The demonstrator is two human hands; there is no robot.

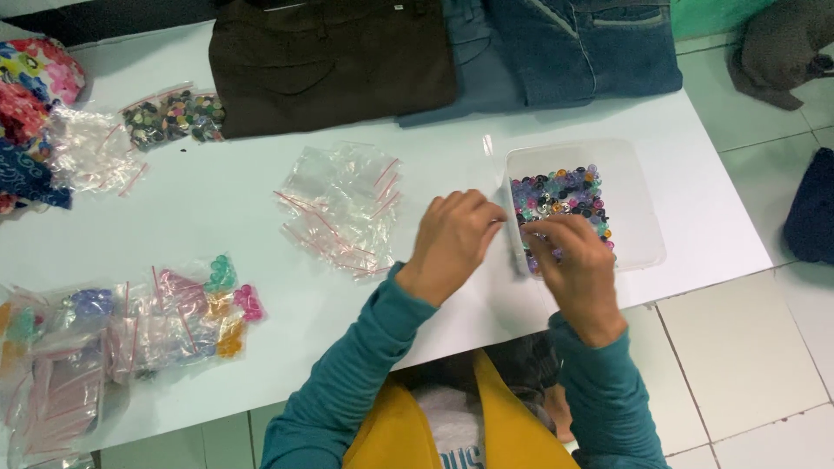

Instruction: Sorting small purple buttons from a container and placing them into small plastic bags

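A clear plastic box (638, 204) on the white table holds several small coloured buttons (560, 195). My right hand (578, 269) rests at the box's near left corner, fingers curled over the buttons. My left hand (452, 239) hovers just left of the box, fingers bent toward the right hand. Whether either hand pinches a button or a small bag is hidden by the fingers. Both arms wear teal sleeves.
A pile of empty clear zip bags (343, 208) lies left of my hands. Filled bags of coloured buttons (187, 308) sit at the near left, and a bag of dark buttons (174, 117) at the far left. Folded brown trousers (326, 61) and jeans (573, 48) lie along the far edge.
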